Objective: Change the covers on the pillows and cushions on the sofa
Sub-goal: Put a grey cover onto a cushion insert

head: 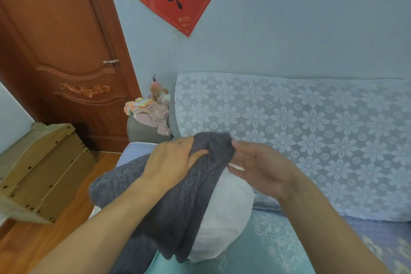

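A dark grey knitted cushion cover (178,207) is draped over a bare white cushion insert (224,218) that stands on the sofa seat (289,251). My left hand (175,160) grips the cover's top edge, thumb over the fabric. My right hand (260,167) is at the cover's upper right corner, fingers curled against the fabric and the insert. A small white tab shows beside the right palm. The lower right of the insert is uncovered; the rest lies under the grey cover.
The sofa backrest (311,131) has a pale blue floral cover. A pile of pink and striped cloths (151,111) lies on the grey armrest at the sofa's left end. A wooden box (44,173) stands on the floor at left, before a brown door (66,51).
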The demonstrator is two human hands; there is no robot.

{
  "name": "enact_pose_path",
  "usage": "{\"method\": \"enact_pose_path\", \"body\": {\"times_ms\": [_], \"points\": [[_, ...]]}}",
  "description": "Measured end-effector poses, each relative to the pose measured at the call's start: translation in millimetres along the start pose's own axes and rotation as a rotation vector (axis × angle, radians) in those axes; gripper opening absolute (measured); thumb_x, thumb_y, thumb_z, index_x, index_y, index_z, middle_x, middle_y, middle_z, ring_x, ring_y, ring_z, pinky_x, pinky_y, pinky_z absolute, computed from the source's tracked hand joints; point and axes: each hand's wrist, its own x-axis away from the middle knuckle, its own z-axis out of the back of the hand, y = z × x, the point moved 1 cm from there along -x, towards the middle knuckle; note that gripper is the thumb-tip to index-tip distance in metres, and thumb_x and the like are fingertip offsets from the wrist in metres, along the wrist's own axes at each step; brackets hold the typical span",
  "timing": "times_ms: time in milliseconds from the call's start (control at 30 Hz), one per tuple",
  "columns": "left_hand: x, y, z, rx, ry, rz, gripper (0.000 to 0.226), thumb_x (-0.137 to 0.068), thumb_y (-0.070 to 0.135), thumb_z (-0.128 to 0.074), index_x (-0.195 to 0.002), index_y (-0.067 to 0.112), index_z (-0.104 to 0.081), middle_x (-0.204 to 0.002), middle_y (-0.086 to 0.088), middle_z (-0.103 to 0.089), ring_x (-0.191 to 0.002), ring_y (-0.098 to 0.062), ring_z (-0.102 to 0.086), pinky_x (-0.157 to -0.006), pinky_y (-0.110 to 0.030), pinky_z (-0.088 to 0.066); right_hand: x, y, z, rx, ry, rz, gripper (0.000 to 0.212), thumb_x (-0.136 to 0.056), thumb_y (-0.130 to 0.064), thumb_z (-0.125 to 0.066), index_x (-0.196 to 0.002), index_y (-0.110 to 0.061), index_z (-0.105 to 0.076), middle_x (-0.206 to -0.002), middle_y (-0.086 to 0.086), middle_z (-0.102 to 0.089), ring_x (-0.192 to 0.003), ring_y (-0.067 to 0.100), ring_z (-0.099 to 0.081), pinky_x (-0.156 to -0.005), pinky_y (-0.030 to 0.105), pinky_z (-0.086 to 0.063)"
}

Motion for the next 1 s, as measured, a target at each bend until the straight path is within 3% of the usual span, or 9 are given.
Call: {"method": "enact_pose_path", "body": {"times_ms": [133,233,433,567,667,733,800,900,1000], "points": [[-26.6,12.2,20.8,0.078,-0.048,0.060,0.075,-0.095,0.075,-0.013,-0.092,0.020,-0.063,-0.074,-0.002,-0.068,-0.068,-0.025,-0.063,-0.058,-0.033,-0.038,-1.1,-15.6,-4.5,-0.032,0.039,0.249,0.035,-0.095,-0.007,-0.058,-0.125,0.011,-0.057,-0.120,0.019,-0.066,-0.114,0.030,-0.062,-0.101,0.041,-0.052],[-35.3,15.6,30.6,0.148,-0.073,0.072,0.065,-0.092,0.073,-0.020,-0.082,0.021,-0.058,-0.071,-0.001,-0.065,-0.070,-0.022,-0.061,-0.062,-0.036,-0.042,-6.7,-13.0,12.3,-0.058,0.115,0.125,0.040,-0.098,-0.018,-0.055,-0.129,0.007,-0.058,-0.114,0.015,-0.068,-0.107,0.028,-0.062,-0.093,0.041,-0.056],[-58.5,16.9,58.1,0.290,-0.033,0.149,0.049,-0.089,0.070,-0.032,-0.065,0.033,-0.050,-0.058,0.013,-0.054,-0.058,-0.002,-0.051,-0.054,-0.015,-0.032,2.1,35.9,17.6,0.156,-0.315,0.032,0.051,-0.102,-0.031,-0.051,-0.143,-0.002,-0.048,-0.142,0.024,-0.053,-0.134,0.041,-0.048,-0.114,0.051,-0.037],[-79.2,9.4,77.8,0.427,-0.115,0.220,0.050,-0.098,0.055,-0.047,-0.055,0.030,-0.052,-0.049,0.018,-0.056,-0.053,0.004,-0.054,-0.052,-0.015,-0.032,-6.0,19.1,43.2,0.188,0.229,0.176,0.022,-0.101,-0.012,-0.054,-0.093,-0.002,-0.072,-0.093,0.014,-0.070,-0.086,0.029,-0.065,-0.072,0.033,-0.056],[-85.5,0.5,78.8,0.535,-0.217,0.264,0.052,-0.095,0.061,-0.050,-0.058,0.028,-0.061,-0.064,0.011,-0.067,-0.057,0.002,-0.059,-0.063,-0.021,-0.045,-5.0,-12.3,69.4,0.095,0.505,0.324,0.031,-0.103,-0.024,-0.054,-0.100,-0.001,-0.073,-0.100,0.015,-0.075,-0.094,0.025,-0.072,-0.081,0.036,-0.055],[-83.7,1.7,75.5,0.655,-0.215,0.395,0.053,-0.095,0.065,-0.049,-0.071,0.023,-0.070,-0.087,0.004,-0.076,-0.067,0.000,-0.067,-0.074,-0.022,-0.054,0.1,-28.3,66.1,0.280,0.452,0.377,0.035,-0.102,-0.033,-0.053,-0.099,-0.007,-0.076,-0.102,0.012,-0.075,-0.100,0.027,-0.070,-0.088,0.040,-0.052],[-73.1,10.2,70.4,0.851,-0.209,0.466,0.046,-0.095,0.059,-0.051,-0.077,0.021,-0.071,-0.077,0.012,-0.076,-0.069,0.003,-0.069,-0.071,-0.015,-0.051,6.8,-44.0,50.1,0.344,0.222,0.286,0.040,-0.101,-0.038,-0.050,-0.106,-0.007,-0.074,-0.108,0.012,-0.074,-0.104,0.026,-0.068,-0.091,0.039,-0.051],[-50.6,22.0,56.4,1.061,-0.233,0.458,0.059,-0.085,0.066,-0.058,-0.094,0.010,-0.075,-0.091,-0.002,-0.079,-0.089,-0.018,-0.074,-0.086,-0.038,-0.056,6.6,-61.1,34.0,0.346,-0.058,0.117,0.043,-0.096,-0.034,-0.053,-0.117,0.002,-0.068,-0.112,0.014,-0.072,-0.102,0.025,-0.069,-0.084,0.033,-0.055],[-36.6,23.4,36.8,1.176,-0.218,0.426,0.047,-0.085,0.059,-0.064,-0.091,0.015,-0.076,-0.093,-0.004,-0.078,-0.086,-0.016,-0.073,-0.079,-0.034,-0.056,-18.0,-54.6,29.7,0.461,0.160,0.252,0.024,-0.097,-0.025,-0.061,-0.085,-0.010,-0.074,-0.083,0.005,-0.073,-0.077,0.013,-0.068,-0.069,0.027,-0.053]]}}
